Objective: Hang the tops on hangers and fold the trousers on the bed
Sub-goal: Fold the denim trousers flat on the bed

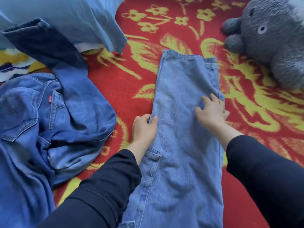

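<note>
Pale jeans (184,145) lie legs-together on the bed (189,30) beneath both hands; darker jeans (49,120) sit heaped well left of the fingers. Right hand (212,111) presses flat, fingers spread; left hand (144,127) pinches the cloth's edge. Folding looks underway; next the far end likely needs folding back.

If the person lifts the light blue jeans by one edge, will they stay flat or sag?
Probably sag: the light blue jeans lie soft and creased, legs laid together. Likely fairly heavy for cloth; the denim looks thick.
</note>
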